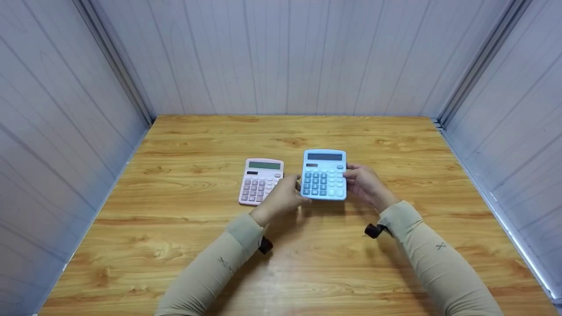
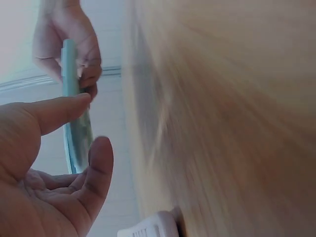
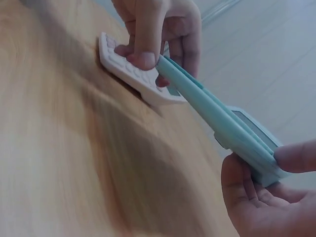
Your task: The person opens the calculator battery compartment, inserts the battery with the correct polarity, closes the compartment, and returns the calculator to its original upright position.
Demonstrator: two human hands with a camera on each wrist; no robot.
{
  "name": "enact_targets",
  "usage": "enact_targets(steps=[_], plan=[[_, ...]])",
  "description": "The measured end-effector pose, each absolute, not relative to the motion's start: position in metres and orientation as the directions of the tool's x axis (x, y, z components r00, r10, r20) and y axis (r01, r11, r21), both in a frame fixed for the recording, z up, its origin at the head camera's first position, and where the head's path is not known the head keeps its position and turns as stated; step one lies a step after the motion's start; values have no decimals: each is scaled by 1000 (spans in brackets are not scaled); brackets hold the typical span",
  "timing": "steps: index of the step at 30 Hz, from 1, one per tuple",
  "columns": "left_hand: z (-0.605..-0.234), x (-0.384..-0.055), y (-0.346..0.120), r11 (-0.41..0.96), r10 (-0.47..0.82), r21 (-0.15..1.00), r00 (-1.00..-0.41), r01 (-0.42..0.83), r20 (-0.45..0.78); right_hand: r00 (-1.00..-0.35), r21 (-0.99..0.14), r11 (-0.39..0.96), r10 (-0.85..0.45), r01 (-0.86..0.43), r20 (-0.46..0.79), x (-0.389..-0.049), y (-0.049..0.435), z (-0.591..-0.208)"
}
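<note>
A light blue calculator [image 1: 325, 175] is raised off the wooden table, its keys and display facing up toward the head camera. My right hand [image 1: 366, 184] grips its right edge, the thumb on the key side and fingers underneath, as the right wrist view shows. Beside the lower left corner is my left hand [image 1: 283, 195], thumb and fingers apart around that edge; whether they touch it is hard to tell. A pink calculator [image 1: 252, 186] lies face up on the table to the left, its lower right part hidden behind my left hand.
The wooden table [image 1: 175, 228] extends around both calculators. Pale panelled walls [image 1: 263, 57] enclose it at the back and on both sides. A dark strap-on device [image 1: 373, 231] sits at my right wrist, another [image 1: 265, 245] at my left.
</note>
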State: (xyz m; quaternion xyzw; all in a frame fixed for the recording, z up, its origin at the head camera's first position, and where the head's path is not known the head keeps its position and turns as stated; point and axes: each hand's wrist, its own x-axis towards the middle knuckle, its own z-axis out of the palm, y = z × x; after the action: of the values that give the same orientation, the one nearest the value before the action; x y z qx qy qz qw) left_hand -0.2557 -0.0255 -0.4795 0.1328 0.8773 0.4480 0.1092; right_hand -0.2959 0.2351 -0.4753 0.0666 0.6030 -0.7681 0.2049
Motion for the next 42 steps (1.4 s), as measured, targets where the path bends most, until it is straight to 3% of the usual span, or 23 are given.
enact_targets(steps=[9,16,30,42], plan=[[-485,-256,-24,549,325,833,-935,67,-139,-901,-912,-97,-230,398,-368,-303,230,-486],[-490,-257,-24,607,290,793,-945,59,-151,-905,-930,86,-215,356,-366,-306,223,-490],[-495,-260,-20,674,305,730,-943,113,-135,-904,-859,400,-143,320,-404,-315,218,-492],[-525,-283,-22,713,330,678,-938,176,-104,-907,-870,379,-148,316,-394,-318,220,-499]])
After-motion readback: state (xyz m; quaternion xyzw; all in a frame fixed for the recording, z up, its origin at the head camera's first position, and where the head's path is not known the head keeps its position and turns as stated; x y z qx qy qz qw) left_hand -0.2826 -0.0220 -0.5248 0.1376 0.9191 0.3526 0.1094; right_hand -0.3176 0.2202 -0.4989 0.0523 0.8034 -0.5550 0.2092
